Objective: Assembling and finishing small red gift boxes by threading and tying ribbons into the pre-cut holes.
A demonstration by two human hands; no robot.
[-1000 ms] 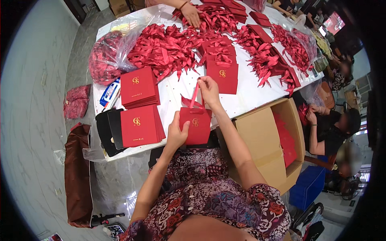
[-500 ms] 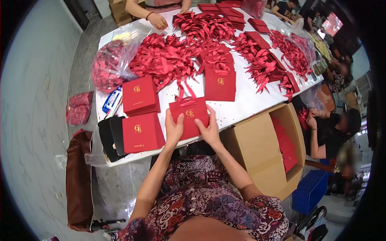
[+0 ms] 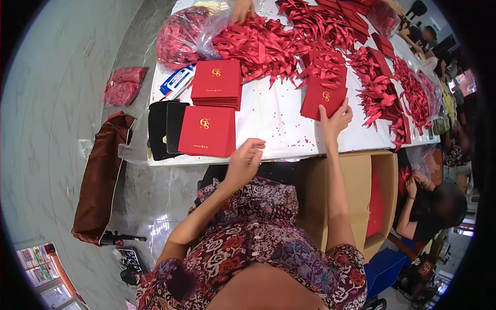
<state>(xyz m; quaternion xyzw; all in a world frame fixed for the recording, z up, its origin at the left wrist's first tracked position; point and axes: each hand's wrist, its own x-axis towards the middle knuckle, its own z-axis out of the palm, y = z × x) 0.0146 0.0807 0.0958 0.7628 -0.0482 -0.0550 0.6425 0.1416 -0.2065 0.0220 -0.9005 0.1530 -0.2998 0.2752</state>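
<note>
My right hand (image 3: pixel 336 123) grips the lower edge of a red paper gift bag (image 3: pixel 324 97) with a gold emblem, thumb on its front. That bag lies at the near end of a row of overlapping red bags with ribbon handles (image 3: pixel 324 67). Over the table's front edge, my left hand (image 3: pixel 245 161) is empty, its fingers loosely bent and apart. Just left of it sits a stack of flat red bags (image 3: pixel 206 130). Another such stack (image 3: pixel 216 82) lies behind that one.
Heaps of red ribbon (image 3: pixel 258 46) cover the far side of the white table (image 3: pixel 266 116). A blue-and-white packet (image 3: pixel 176 81) and black folders (image 3: pixel 166 126) lie at the left. An open cardboard box (image 3: pixel 341 194) stands at the front right. Another person's hand (image 3: pixel 242 9) reaches in from behind.
The bag held by both hands before is gone from the table's front; my right hand has moved right and away to the row with a bag. My left hand has let go and drawn back.
</note>
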